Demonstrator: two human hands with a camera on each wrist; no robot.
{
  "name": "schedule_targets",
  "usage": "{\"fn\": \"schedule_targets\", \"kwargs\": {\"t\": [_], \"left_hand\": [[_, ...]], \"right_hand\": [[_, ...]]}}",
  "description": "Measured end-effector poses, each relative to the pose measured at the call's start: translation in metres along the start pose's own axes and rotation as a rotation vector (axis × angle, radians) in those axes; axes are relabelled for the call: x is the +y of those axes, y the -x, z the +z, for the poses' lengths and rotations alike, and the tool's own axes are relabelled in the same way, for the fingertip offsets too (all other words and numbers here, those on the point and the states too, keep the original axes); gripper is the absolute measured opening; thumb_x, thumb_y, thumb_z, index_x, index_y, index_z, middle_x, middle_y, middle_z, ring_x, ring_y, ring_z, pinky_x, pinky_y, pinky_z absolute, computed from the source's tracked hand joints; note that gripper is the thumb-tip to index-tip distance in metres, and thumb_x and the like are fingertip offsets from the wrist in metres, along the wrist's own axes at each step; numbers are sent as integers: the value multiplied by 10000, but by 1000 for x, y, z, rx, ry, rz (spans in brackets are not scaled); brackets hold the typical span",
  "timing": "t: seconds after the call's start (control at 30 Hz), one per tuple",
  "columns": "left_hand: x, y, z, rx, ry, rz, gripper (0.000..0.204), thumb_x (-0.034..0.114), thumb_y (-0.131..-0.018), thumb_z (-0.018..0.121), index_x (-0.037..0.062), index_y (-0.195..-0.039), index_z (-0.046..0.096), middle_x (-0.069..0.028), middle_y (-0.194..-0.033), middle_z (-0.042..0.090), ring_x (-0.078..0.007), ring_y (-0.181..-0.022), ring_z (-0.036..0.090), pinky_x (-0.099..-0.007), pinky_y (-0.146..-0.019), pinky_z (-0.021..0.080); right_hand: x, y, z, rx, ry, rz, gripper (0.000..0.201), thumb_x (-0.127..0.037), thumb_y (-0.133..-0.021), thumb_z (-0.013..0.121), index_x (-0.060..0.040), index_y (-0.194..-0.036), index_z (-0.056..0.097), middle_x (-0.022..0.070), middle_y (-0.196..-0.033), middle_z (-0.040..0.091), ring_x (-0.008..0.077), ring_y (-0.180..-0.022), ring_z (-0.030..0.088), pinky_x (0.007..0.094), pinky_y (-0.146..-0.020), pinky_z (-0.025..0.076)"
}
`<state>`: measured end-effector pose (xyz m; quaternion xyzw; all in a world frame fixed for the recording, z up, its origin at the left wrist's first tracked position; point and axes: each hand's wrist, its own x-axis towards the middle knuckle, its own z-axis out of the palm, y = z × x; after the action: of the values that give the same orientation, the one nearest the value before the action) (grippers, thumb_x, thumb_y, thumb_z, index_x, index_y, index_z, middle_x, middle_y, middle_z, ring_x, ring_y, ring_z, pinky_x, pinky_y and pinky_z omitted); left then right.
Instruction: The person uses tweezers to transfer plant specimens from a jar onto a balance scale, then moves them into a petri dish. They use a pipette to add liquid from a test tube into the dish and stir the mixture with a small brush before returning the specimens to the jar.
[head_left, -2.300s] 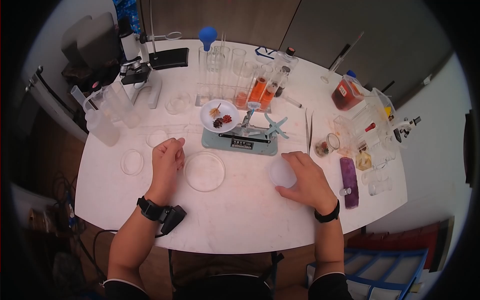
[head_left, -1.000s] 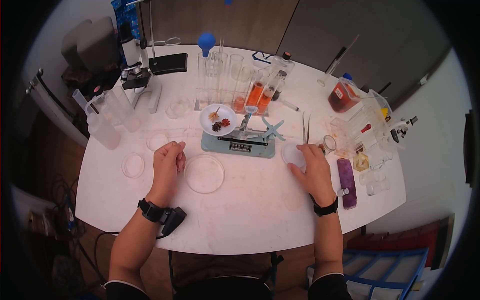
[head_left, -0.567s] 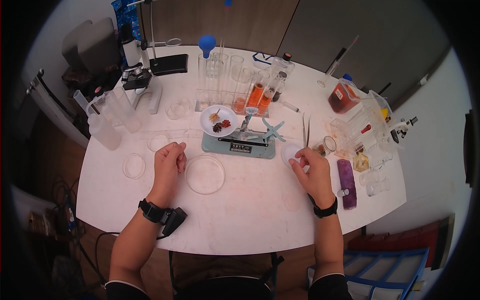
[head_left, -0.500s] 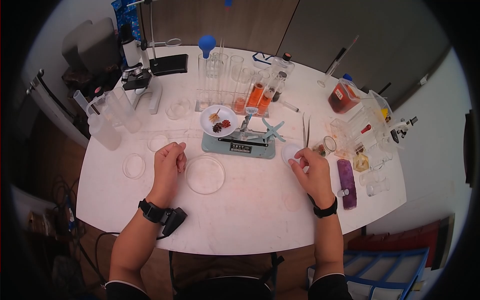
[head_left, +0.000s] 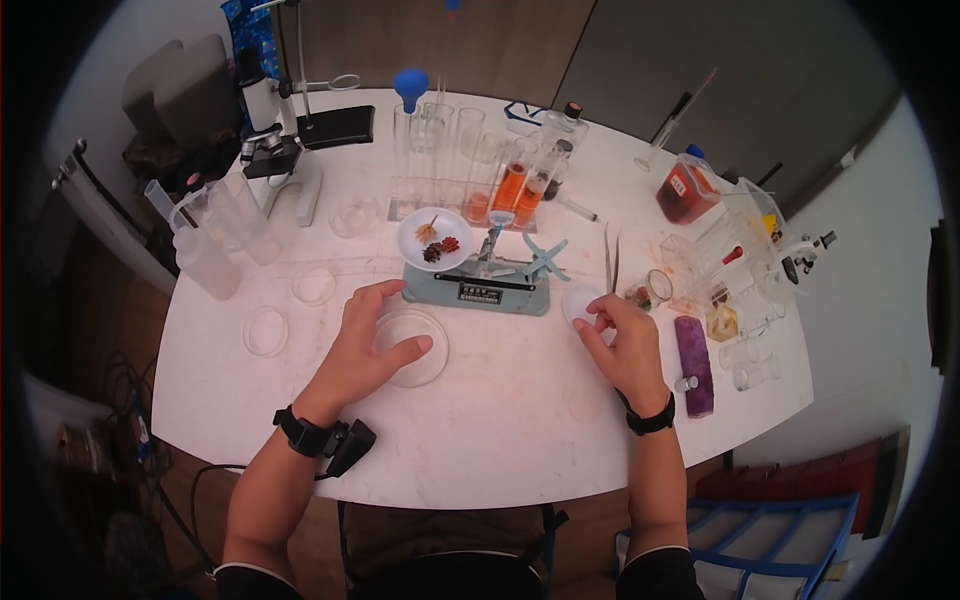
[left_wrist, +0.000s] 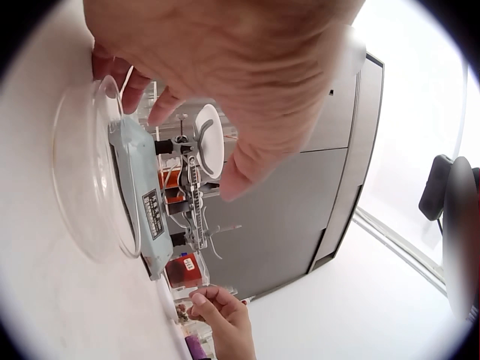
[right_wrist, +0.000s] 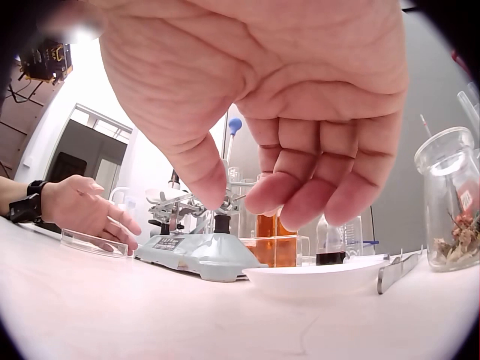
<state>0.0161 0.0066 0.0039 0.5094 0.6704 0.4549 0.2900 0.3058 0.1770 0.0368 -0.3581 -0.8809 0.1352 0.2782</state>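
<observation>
In the head view my left hand (head_left: 365, 350) reaches over a large clear Petri dish (head_left: 432, 372), thumb and fingers spread apart. The left wrist view shows the dish rim (left_wrist: 139, 244) just beneath the fingers. My right hand (head_left: 628, 340) hovers by a shallow white dish (head_left: 574, 303), holding nothing, its fingers loosely bent. In the right wrist view this white dish (right_wrist: 319, 279) lies flat on the table below the fingertips. Between the hands stands a pale green balance (head_left: 520, 298); its left white pan (head_left: 412, 240) bears small piles of dried spices.
Tweezers (head_left: 609, 260) and a glass jar (head_left: 658, 285) lie beyond the right hand. A purple block (head_left: 694, 365) is at right. Behind the balance are test tubes with orange liquid (head_left: 510, 190). Smaller Petri dishes (head_left: 266, 331), bottles (head_left: 205, 262) and a microscope (head_left: 265, 110) stand left.
The right hand carried the white dish to the right and away from me, then let go of it. My left hand uncurled and moved right, over the large Petri dish.
</observation>
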Motion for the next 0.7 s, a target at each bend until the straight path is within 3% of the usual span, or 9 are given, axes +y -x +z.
{"fn": "schedule_targets", "kwargs": {"t": [0.2, 0.3, 0.7], "left_hand": [[7, 4, -2, -95, -191, 119, 879, 350, -707, 830, 21, -1391, 388, -157, -1357, 415, -288, -1319, 374, -402, -1107, 315], [5, 5, -2, -83, -156, 60, 938, 355, -677, 853, 12, -1402, 367, -168, -1338, 420, -307, -1307, 384, -401, -1099, 324], [4, 15, 4, -99, -429, 191, 955, 267, -627, 827, 48, -1420, 340, -195, -1333, 409, -387, -1291, 352, -440, -1100, 300]], "right_hand": [[2, 0, 2, 16, -4, -26, 195, -147, -785, 737, -27, -886, 620, 82, -682, 584, 260, -617, 562, 366, -555, 436], [1, 1, 1, 11, -4, -15, 198, -145, -785, 737, -26, -894, 622, 81, -692, 590, 255, -614, 562, 362, -550, 437], [3, 2, 5, -12, -3, -50, 215, -158, -781, 737, -24, -909, 628, 80, -723, 608, 265, -684, 595, 370, -607, 468]]}}
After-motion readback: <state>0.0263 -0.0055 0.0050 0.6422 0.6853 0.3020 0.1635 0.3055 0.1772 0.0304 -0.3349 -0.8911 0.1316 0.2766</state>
